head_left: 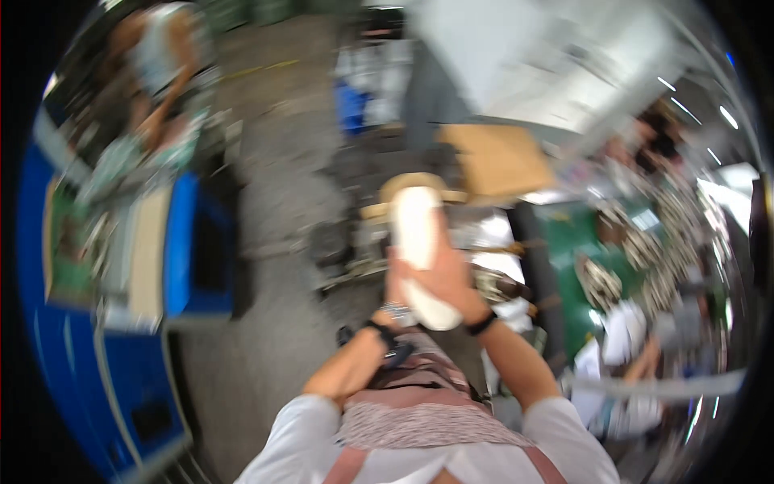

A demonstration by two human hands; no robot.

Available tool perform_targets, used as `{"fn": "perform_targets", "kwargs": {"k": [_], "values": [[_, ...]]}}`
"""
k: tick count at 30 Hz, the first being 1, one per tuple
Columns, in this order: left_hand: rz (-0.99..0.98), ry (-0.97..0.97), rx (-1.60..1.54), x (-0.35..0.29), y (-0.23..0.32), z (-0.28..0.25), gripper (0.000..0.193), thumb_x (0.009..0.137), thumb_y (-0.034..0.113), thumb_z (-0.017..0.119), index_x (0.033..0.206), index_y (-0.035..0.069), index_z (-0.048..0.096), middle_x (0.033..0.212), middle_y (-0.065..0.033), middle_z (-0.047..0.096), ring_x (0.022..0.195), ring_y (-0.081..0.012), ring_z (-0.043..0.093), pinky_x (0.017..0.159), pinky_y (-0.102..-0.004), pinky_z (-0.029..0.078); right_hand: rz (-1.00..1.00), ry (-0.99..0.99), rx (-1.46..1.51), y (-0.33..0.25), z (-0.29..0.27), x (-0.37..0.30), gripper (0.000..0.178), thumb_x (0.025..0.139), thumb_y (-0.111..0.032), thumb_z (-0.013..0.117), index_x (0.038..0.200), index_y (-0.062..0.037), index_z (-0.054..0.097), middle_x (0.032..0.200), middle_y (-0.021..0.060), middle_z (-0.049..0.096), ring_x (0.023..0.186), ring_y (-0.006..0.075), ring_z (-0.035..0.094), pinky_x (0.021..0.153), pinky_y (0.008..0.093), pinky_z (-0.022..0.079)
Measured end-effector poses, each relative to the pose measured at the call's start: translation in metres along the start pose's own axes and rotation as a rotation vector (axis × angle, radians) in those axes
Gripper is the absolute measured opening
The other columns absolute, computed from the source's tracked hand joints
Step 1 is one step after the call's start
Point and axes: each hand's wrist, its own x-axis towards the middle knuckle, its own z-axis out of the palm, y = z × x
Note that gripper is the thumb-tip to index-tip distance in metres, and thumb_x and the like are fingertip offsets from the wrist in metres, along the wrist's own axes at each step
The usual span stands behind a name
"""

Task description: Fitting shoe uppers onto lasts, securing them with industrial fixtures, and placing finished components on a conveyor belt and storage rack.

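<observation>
In front of my body I hold a long white sole-shaped piece [416, 230], blurred by motion. Fingers of my right hand [449, 270] lie across its middle and close on it; its rounded lower end shows below them. My left hand [394, 284], with a watch at the wrist, grips the same piece from the left side, partly hidden behind it. Whether this is one piece or two overlapping ones, I cannot tell. Just beyond its upper end is a tan curved part [413, 181] of a dark machine [395, 161].
A brown board [496, 161] lies beyond on the right. Beside it, a green conveyor-like surface [568, 278] carries several bundled pieces. Blue machine housings [181, 242] stand left. One person [165, 56] works at far left; others [637, 347] are along the right.
</observation>
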Motion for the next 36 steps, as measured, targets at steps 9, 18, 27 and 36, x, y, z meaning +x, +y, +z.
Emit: {"fn": "perform_targets", "kwargs": {"k": [9, 18, 27, 36], "values": [[0.090, -0.275, 0.061, 0.010, 0.010, -0.037, 0.088, 0.100, 0.072, 0.038, 0.160, 0.009, 0.028, 0.159, -0.0109, 0.039, 0.137, -0.0313, 0.044, 0.119, -0.0420, 0.030, -0.015, 0.065, 0.085, -0.012, -0.010, -0.017, 0.119, 0.069, -0.038, 0.079, 0.160, -0.0042, 0.011, 0.139, 0.0327, 0.046, 0.115, 0.0500, 0.058, 0.092, 0.0523, 0.054], [-0.096, -0.277, 0.315, -0.070, 0.040, -0.043, 0.082, 0.101, 0.069, 0.038, 0.157, 0.009, 0.036, 0.153, -0.0110, 0.048, 0.132, -0.0292, 0.052, 0.112, -0.0426, 0.042, 0.248, 0.151, 0.839, 0.021, 0.004, -0.085, 0.088, 0.098, -0.046, 0.059, 0.162, -0.0052, 0.014, 0.148, 0.0195, 0.048, 0.125, 0.0296, 0.058, 0.103, 0.0400, 0.047], [-0.230, -0.215, 0.834, -0.167, 0.138, -0.096, 0.066, 0.083, 0.019, 0.077, 0.137, -0.007, 0.050, 0.121, -0.0167, 0.067, 0.104, -0.0283, 0.070, 0.089, -0.0417, 0.058, 0.624, -0.368, 1.868, -0.006, 0.096, 0.010, 0.064, 0.090, -0.045, 0.072, 0.140, -0.0097, 0.054, 0.133, 0.0072, 0.060, 0.119, 0.0217, 0.058, 0.098, 0.0414, 0.051], [-0.333, -0.110, 1.744, -0.152, 0.114, -0.069, 0.056, 0.068, 0.022, 0.093, 0.106, -0.011, 0.068, 0.091, -0.0113, 0.074, 0.077, -0.0155, 0.065, 0.072, -0.0316, 0.054, -0.069, 0.017, 1.186, 0.033, -0.035, -0.052, 0.121, 0.066, -0.027, 0.087, 0.160, -0.0035, 0.014, 0.154, 0.0192, 0.036, 0.142, 0.0270, 0.038, 0.116, 0.0387, 0.035]]}}
